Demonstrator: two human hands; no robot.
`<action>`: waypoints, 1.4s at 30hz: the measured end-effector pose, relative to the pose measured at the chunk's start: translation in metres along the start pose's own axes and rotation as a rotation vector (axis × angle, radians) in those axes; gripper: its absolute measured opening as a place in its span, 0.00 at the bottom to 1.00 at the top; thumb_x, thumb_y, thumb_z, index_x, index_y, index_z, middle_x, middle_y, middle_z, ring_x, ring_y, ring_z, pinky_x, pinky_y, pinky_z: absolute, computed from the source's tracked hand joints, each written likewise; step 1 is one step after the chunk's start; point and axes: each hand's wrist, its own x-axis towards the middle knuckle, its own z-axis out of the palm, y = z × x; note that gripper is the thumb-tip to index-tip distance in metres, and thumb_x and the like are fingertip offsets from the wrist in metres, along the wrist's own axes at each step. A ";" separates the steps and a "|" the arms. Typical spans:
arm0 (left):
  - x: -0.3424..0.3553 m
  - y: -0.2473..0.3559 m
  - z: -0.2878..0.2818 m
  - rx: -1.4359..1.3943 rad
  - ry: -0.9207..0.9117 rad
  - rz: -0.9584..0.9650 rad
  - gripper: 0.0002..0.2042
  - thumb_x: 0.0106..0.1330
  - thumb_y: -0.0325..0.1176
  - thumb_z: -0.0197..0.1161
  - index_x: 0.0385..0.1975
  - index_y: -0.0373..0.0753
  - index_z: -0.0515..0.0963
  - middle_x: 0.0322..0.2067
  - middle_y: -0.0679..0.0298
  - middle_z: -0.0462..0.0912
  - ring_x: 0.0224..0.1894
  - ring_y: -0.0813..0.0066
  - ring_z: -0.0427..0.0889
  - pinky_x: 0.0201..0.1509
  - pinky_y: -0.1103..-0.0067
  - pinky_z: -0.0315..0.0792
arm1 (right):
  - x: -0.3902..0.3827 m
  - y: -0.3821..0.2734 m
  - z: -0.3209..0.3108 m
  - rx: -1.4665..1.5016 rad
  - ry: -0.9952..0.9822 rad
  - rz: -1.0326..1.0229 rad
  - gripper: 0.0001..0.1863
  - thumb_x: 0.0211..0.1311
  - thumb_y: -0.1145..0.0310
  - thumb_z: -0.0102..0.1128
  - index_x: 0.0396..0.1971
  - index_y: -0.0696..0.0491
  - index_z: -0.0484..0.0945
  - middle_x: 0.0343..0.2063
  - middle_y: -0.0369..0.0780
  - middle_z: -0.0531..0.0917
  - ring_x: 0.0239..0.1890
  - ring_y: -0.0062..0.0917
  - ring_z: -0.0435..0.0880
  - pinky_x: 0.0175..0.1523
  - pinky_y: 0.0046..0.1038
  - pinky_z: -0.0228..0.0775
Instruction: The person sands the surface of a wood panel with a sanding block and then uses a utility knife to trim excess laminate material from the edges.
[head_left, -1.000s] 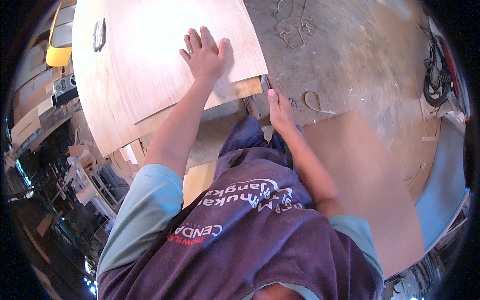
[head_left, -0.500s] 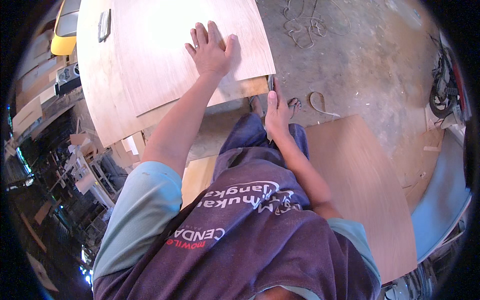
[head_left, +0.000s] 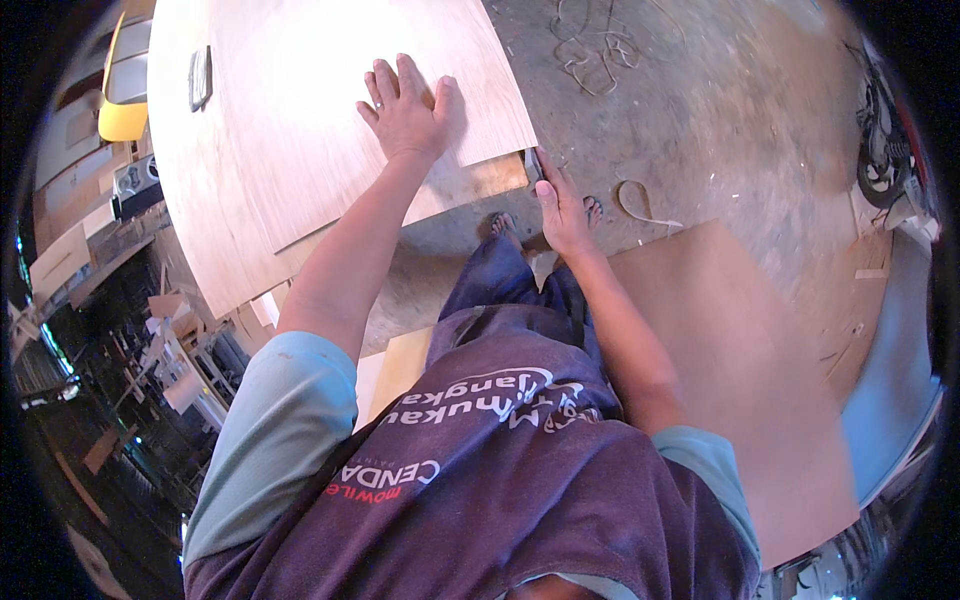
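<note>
My left hand (head_left: 408,118) lies flat with spread fingers on a pale wood-grained sheet (head_left: 310,170), a ring on one finger. The sheet rests on a light board (head_left: 225,265) that shows along its near and left edges. At the sheet's near right corner, my right hand (head_left: 566,215) has its thumb up and its fingers bent around a small grey and dark piece (head_left: 532,166). This piece sits against the edge; its kind is mostly hidden by the hand. A dark oblong block (head_left: 201,78) lies on the board's left part.
A brown panel (head_left: 720,390) leans or lies at my right, beside a blue curved surface (head_left: 875,400). Tangled cord (head_left: 600,60) and a strap loop (head_left: 640,205) lie on the concrete floor. Wood scraps (head_left: 180,350) clutter the left side. A wheel (head_left: 885,190) stands far right.
The whole view has shifted slightly, with the sheet appearing further left. My right hand sits a little further right of the corner. My left hand keeps its place on the sheet.
</note>
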 end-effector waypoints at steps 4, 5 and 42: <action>0.000 -0.001 -0.001 -0.002 -0.012 0.015 0.43 0.74 0.66 0.45 0.81 0.44 0.53 0.82 0.48 0.46 0.85 0.49 0.40 0.83 0.46 0.33 | -0.001 0.004 0.004 0.026 0.030 -0.034 0.29 0.84 0.51 0.45 0.75 0.52 0.68 0.51 0.55 0.80 0.53 0.49 0.80 0.62 0.40 0.69; 0.000 -0.001 -0.001 -0.008 -0.016 0.019 0.43 0.74 0.66 0.45 0.81 0.44 0.53 0.81 0.47 0.47 0.84 0.48 0.40 0.83 0.45 0.33 | -0.001 0.005 0.005 0.037 0.037 -0.039 0.29 0.84 0.52 0.45 0.75 0.52 0.68 0.49 0.55 0.80 0.51 0.48 0.80 0.62 0.40 0.69; -0.002 -0.001 -0.003 0.004 0.030 0.055 0.41 0.76 0.66 0.45 0.81 0.46 0.53 0.80 0.43 0.48 0.83 0.41 0.43 0.81 0.41 0.37 | 0.003 -0.025 -0.020 0.144 -0.134 0.171 0.32 0.84 0.54 0.47 0.74 0.62 0.66 0.74 0.47 0.71 0.77 0.32 0.66 0.80 0.33 0.51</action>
